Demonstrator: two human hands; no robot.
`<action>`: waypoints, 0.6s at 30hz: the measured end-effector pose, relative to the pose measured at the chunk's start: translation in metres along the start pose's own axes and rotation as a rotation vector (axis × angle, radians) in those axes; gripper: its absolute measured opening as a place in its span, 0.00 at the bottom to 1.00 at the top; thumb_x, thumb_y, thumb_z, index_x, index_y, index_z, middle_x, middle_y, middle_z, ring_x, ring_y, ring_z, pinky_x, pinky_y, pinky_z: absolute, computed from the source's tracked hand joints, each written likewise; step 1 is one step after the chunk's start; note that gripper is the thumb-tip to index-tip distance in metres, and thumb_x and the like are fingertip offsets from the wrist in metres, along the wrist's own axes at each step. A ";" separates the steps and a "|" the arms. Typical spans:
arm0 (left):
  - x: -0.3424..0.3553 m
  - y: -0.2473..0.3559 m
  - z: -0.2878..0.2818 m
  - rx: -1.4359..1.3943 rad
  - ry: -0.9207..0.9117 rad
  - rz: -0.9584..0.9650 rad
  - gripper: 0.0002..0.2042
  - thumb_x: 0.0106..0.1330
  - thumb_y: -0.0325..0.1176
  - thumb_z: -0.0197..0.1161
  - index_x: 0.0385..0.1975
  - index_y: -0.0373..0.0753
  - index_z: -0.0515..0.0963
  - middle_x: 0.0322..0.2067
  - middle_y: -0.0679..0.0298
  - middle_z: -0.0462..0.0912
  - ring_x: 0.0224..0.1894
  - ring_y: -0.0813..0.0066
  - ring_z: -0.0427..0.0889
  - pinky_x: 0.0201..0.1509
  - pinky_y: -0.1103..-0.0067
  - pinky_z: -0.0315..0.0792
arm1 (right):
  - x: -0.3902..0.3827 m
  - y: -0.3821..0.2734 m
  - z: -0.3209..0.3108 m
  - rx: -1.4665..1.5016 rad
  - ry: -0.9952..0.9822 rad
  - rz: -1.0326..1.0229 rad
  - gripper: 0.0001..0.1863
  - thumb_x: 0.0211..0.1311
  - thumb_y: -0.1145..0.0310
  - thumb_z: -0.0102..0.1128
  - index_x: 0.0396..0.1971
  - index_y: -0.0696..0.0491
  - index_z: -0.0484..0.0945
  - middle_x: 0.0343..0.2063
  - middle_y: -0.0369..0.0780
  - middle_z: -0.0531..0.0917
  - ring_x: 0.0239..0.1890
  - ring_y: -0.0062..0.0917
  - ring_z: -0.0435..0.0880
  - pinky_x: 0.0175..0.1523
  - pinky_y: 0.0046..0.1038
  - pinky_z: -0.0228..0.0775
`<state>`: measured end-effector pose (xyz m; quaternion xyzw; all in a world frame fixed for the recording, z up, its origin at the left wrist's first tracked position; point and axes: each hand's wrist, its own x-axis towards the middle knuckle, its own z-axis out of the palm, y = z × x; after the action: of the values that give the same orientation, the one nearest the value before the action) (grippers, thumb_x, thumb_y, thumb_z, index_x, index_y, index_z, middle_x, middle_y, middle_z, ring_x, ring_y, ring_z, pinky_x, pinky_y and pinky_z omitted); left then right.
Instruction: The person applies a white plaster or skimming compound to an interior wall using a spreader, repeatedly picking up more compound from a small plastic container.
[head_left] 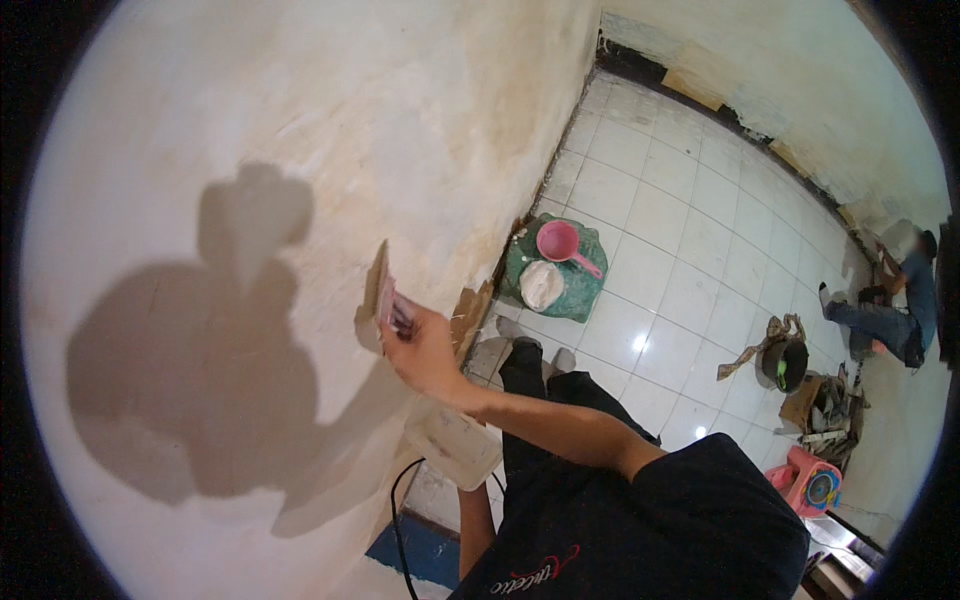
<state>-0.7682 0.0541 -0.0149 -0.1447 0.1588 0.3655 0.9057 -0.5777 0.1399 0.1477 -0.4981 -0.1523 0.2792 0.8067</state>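
Observation:
My right hand (420, 350) is closed round the handle of a putty knife (382, 285), whose wide blade is at the pale, patchy wall (440, 130). Whether the edge touches the plaster is hard to tell. Below it, a shallow whitish plastic tray (455, 447) is held up close to the wall. My left forearm (476, 525) rises to the tray's underside; the tray hides most of that hand and its fingers.
On the tiled floor (650, 250), a green sheet (575, 298) bears a pink dipper (558, 241) and a white-filled bag (541, 287). A dark bucket (785, 366), debris (830, 415) and a pink fan (808, 482) are at right. Another person (900, 300) sits by the far wall. A black cable (397, 510) hangs nearby.

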 end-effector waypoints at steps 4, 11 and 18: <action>-0.005 0.002 -0.007 -0.068 0.027 -0.015 0.38 0.55 0.48 0.68 0.63 0.38 0.62 0.57 0.52 0.67 0.58 0.53 0.66 0.64 0.58 0.60 | -0.027 -0.019 -0.011 0.069 0.000 0.054 0.10 0.65 0.79 0.52 0.44 0.60 0.78 0.28 0.31 0.79 0.28 0.10 0.73 0.30 0.16 0.65; -0.016 -0.004 0.013 0.011 -0.051 -0.009 0.35 0.60 0.49 0.65 0.60 0.32 0.60 0.54 0.51 0.68 0.57 0.55 0.68 0.66 0.60 0.61 | 0.016 0.141 -0.101 -0.247 0.322 0.296 0.07 0.62 0.77 0.53 0.32 0.60 0.81 0.22 0.36 0.81 0.21 0.16 0.74 0.26 0.22 0.66; -0.030 0.007 0.001 -0.011 0.023 0.049 0.34 0.57 0.49 0.65 0.60 0.39 0.65 0.55 0.53 0.69 0.56 0.55 0.67 0.63 0.60 0.60 | 0.031 0.116 -0.014 -0.519 0.097 0.223 0.06 0.58 0.76 0.58 0.30 0.65 0.79 0.21 0.36 0.80 0.22 0.16 0.76 0.27 0.23 0.67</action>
<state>-0.7934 0.0409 -0.0029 -0.1498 0.1709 0.3868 0.8937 -0.5802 0.1892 0.0368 -0.7145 -0.1242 0.2936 0.6228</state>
